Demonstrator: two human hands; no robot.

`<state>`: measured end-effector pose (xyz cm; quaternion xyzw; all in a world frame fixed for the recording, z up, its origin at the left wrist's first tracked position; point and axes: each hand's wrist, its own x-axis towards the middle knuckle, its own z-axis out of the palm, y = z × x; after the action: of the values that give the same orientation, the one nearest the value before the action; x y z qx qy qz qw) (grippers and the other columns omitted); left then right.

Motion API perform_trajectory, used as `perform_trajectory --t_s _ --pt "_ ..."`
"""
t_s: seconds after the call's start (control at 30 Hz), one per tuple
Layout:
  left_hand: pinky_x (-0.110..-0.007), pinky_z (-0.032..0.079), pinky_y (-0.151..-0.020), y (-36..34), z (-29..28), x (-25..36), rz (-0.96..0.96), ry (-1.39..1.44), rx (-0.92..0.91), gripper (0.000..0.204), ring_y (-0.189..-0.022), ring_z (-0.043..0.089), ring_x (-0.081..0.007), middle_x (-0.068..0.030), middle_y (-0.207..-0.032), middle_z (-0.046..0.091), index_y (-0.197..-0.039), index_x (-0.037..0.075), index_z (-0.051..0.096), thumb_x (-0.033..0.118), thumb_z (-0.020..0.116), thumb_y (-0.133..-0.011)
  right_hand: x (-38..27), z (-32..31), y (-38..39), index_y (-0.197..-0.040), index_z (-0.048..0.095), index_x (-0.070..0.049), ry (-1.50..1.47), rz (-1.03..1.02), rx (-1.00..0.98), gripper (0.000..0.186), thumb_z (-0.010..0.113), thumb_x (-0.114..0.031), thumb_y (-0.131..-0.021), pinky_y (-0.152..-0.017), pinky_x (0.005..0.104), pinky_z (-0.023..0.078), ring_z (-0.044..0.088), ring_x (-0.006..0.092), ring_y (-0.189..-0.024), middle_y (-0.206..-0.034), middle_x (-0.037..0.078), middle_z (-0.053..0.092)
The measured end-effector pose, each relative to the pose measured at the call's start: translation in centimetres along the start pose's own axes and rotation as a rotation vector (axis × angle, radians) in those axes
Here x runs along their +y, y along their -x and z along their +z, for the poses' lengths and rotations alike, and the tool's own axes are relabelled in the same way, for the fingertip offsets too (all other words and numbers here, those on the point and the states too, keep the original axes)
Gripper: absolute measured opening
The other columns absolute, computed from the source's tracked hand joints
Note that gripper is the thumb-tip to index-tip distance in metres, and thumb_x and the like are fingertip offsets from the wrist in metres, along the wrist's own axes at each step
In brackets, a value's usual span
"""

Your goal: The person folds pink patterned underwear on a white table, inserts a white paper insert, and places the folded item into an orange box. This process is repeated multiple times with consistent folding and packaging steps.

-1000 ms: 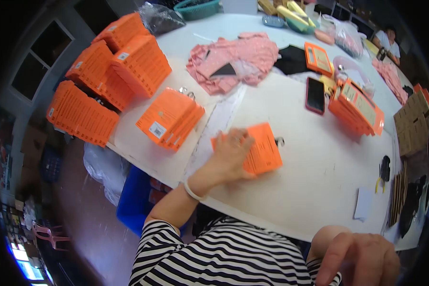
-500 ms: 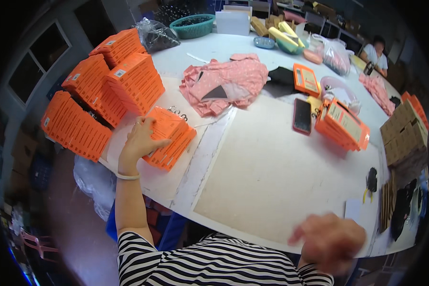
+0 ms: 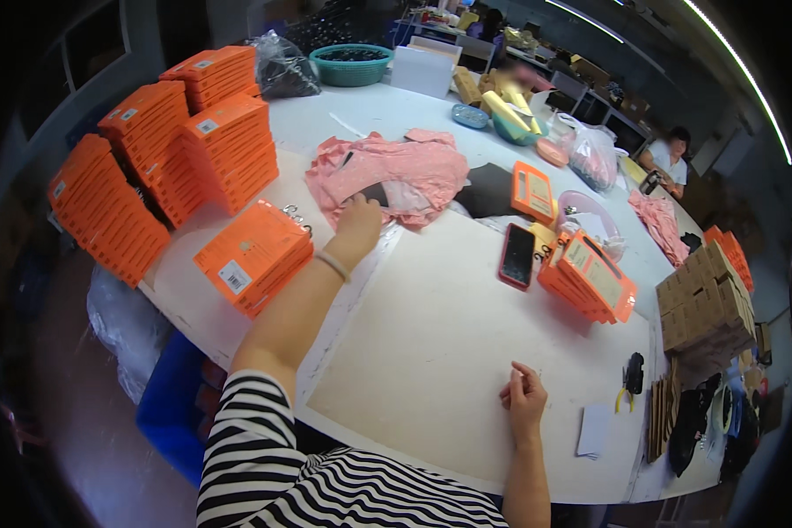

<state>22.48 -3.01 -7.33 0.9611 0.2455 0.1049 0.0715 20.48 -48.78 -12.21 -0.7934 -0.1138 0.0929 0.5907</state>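
Note:
My left hand (image 3: 361, 222) reaches forward onto a crumpled pink patterned cloth (image 3: 427, 172). Its bent fingertips close at a dark grey flat piece (image 3: 376, 193) lying on that cloth; the fingertips are partly hidden. Beneath my left forearm's outer side sits a low stack of orange packages (image 3: 255, 246), with metal rings (image 3: 292, 212) at its far corner. My right hand (image 3: 525, 400) is over the near right part of the white table (image 3: 414, 326). It holds nothing, with the index finger stretched out and the others loosely curled.
Tall stacks of orange packages (image 3: 106, 211) stand at the left. A phone (image 3: 517, 255), orange hang-cards (image 3: 585, 277) and a pink basket (image 3: 590, 216) lie right of centre. Brown cartons (image 3: 704, 304), pliers (image 3: 632, 378) and white cards (image 3: 593, 429) are farther right. Another person (image 3: 669, 163) sits across.
My left hand has left the orange stack and moved right and away to the pink cloth. My right hand, blurred before, has come forward and left over the table. The view has turned.

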Motion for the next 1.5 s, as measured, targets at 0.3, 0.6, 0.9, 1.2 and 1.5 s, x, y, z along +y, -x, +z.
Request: perform_trajectory --t_s 0.3,0.6,0.9,1.2,1.5 --pt "-0.054 0.047 -0.1 -7.6 8.6 -5.4 -0.372 -0.246 0.24 0.043 -0.116 0.063 -0.037 -0.0158 -0.127 0.064 -0.13 0.01 0.061 0.027 0.066 -0.091 -0.8 0.5 -0.4 -0.11 0.072 -0.001 -0.035 0.025 -0.025 0.017 0.061 -0.012 -0.101 -0.048 0.0218 0.043 0.054 0.0055 -0.051 -0.063 0.002 0.064" --pt "-0.039 0.057 -0.074 -5.4 0.6 -0.8 0.109 -0.382 0.248 0.007 -0.086 0.075 -0.0298 -0.0123 -0.093 0.075 -0.087 0.015 0.076 0.017 0.074 -0.081 -0.5 -0.3 0.0 -0.108 0.072 -0.001 -0.049 0.082 0.021 0.017 0.061 -0.012 -0.102 -0.047 0.0221 0.043 0.055 0.0064 -0.051 -0.063 0.003 0.063" --pt "-0.046 0.053 -0.081 -2.3 -2.2 2.2 0.681 0.134 0.304 0.019 -0.094 0.066 -0.0331 -0.0147 -0.087 0.068 -0.097 0.003 0.066 0.012 0.071 -0.081 -1.6 0.0 -0.7 -0.109 0.072 -0.001 -0.085 0.114 -0.012 0.019 0.061 -0.015 -0.103 -0.051 0.022 0.043 0.057 0.0065 -0.057 -0.067 0.003 0.065" --pt "-0.039 0.052 -0.081 21.2 -2.9 12.6 0.671 0.837 -0.653 0.025 -0.089 0.066 -0.0302 -0.016 -0.094 0.064 -0.115 0.004 0.058 0.01 0.06 -0.091 -5.3 -2.5 1.0 -0.116 0.071 -0.002 0.001 -0.083 -0.019 0.02 0.063 -0.013 -0.102 -0.062 0.0231 0.048 0.064 0.0088 -0.073 -0.082 0.004 0.071" --pt "-0.039 0.054 -0.09 20.5 -3.4 13.4 0.794 0.721 -0.571 0.033 -0.106 0.066 -0.0309 -0.0119 -0.116 0.068 -0.115 0.006 0.066 0.01 0.078 -0.084 -2.2 -4.1 -0.8 -0.108 0.071 -0.003 0.533 -0.419 0.022 0.018 0.072 -0.008 -0.09 -0.081 0.0353 0.053 0.066 0.0261 -0.094 -0.102 0.01 0.07"
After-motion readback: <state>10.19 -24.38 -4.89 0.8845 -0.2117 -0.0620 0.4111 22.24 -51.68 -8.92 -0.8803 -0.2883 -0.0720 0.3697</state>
